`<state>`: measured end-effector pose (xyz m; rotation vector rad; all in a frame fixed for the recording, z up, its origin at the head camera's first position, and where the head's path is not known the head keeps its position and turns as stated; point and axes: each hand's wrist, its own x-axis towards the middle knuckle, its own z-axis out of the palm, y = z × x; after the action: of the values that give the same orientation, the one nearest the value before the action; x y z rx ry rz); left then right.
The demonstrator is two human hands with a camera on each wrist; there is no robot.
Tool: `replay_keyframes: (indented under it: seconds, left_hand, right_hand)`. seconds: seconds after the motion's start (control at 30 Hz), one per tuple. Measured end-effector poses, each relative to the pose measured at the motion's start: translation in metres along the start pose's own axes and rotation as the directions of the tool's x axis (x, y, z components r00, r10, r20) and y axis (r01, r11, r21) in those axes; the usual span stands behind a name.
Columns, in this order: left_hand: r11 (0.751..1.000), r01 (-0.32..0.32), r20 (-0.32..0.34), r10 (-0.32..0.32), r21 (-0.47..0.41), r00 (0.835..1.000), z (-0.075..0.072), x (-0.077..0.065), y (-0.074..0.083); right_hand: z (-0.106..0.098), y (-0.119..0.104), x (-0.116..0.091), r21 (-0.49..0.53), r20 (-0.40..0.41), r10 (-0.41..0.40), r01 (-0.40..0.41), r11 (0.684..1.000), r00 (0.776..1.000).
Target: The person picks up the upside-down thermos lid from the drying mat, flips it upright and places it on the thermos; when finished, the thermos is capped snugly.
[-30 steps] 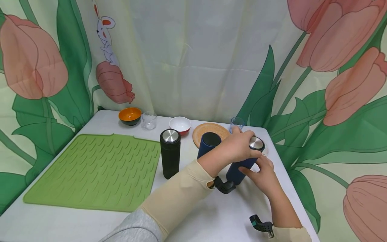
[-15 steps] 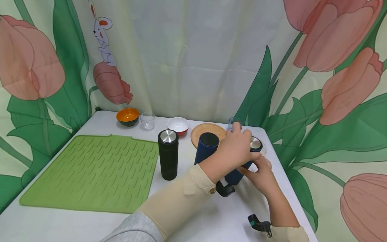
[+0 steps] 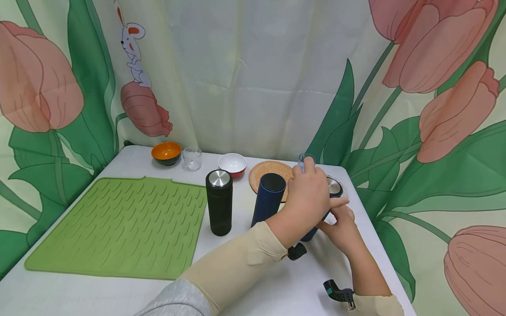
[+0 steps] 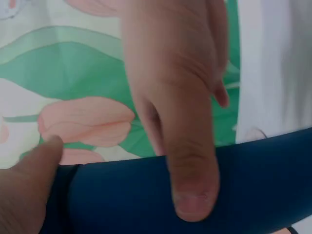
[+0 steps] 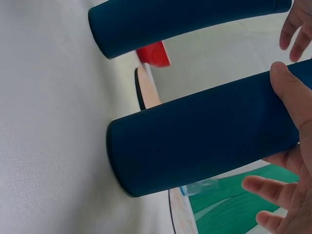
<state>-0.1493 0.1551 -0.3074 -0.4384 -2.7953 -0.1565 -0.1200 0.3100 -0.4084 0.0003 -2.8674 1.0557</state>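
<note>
A dark blue thermos [image 5: 204, 131] with a silver-topped lid [image 3: 335, 186] stands tilted at the table's right side. My right hand [image 3: 344, 226] grips its upper body, the thumb across the near face and some fingers spread behind. Over the thermos's left side lies my left hand [image 3: 310, 193]; its thumb [image 4: 46, 158] extends straight across near the lid seam and its other fingers [image 5: 295, 34] are loosely spread. The left hand hides much of the thermos in the head view. Just left stands a second blue thermos [image 3: 269, 199] with a dark top.
Further left are a black thermos [image 3: 219, 206] and a green drying mat [image 3: 122, 228]. Along the back sit an orange bowl [image 3: 166, 152], a clear glass [image 3: 192, 158], a white-and-red bowl [image 3: 232, 164], a round wooden board [image 3: 266, 169] and a bluish glass [image 3: 303, 159].
My left hand has turned and shifted, its thumb reaching further right across the thermos and hiding more of it. The right hand keeps nearly the same place. The head view has shifted slightly.
</note>
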Motion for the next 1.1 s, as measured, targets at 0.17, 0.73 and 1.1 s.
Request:
replay_keyframes:
  seconds: [0.17,0.73,1.1]
  left_hand:
    - [0.990,-0.083,0.106,0.096,-0.116,0.990,-0.007,0.005,-0.007]
    - [0.992,-0.043,0.073,0.034,0.116,0.997,-0.009,0.005,0.005]
    - [0.973,-0.159,0.238,0.196,-0.166,0.951,-0.018,0.015,-0.010]
  right_hand:
    - [0.000,-0.001,0.001,0.021,0.011,-0.004,0.003,1.000,1.000]
    - [0.000,0.002,-0.001,0.023,0.013,-0.007,0.007,1.000,1.000]
    - [0.003,0.003,0.001,0.053,0.015,-0.032,0.031,0.998,0.999]
